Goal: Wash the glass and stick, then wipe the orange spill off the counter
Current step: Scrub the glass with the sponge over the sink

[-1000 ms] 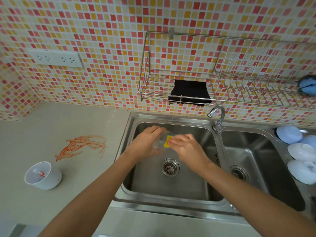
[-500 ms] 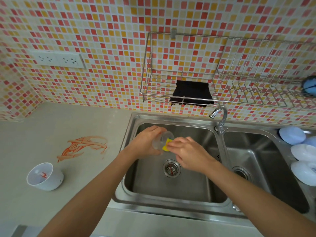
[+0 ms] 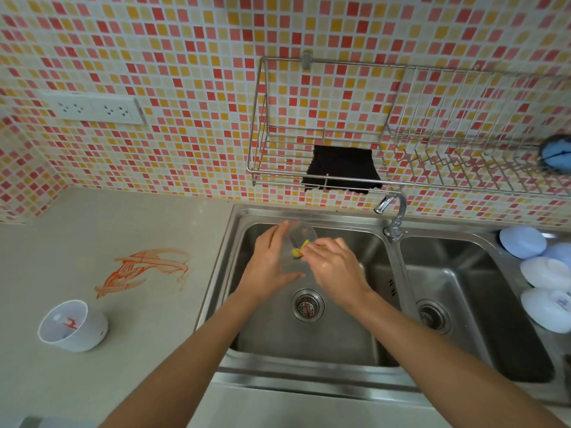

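My left hand (image 3: 272,267) holds the clear glass (image 3: 298,242) over the left basin of the steel sink (image 3: 309,344); my grip here is wrapped round the glass's side, fingers along its far wall and thumb beneath. The glass lies tilted, its mouth turned toward my right hand (image 3: 336,270). That hand's grip is narrow, fingertips pinched on a yellow sponge (image 3: 299,250) that is pushed into the mouth of the glass. Both hands hang above the drain strainer (image 3: 307,305), clear of the basin floor. I cannot make out the stick anywhere in this view.

The orange spill (image 3: 145,270) is smeared across the grey worktop (image 3: 123,230) to the left of the sink, well apart from my hands. Nearer to me on that worktop a white cup (image 3: 74,327) lies tipped over, with red marks inside.

The tap (image 3: 392,211) stands between the two basins, its spout turned toward the left one. Above it a wire rack (image 3: 262,143) is fixed to the mosaic wall, a black cloth (image 3: 341,169) draped over its front rail. Pale blue and white bowls (image 3: 543,273) sit upside down at the right of the sink.
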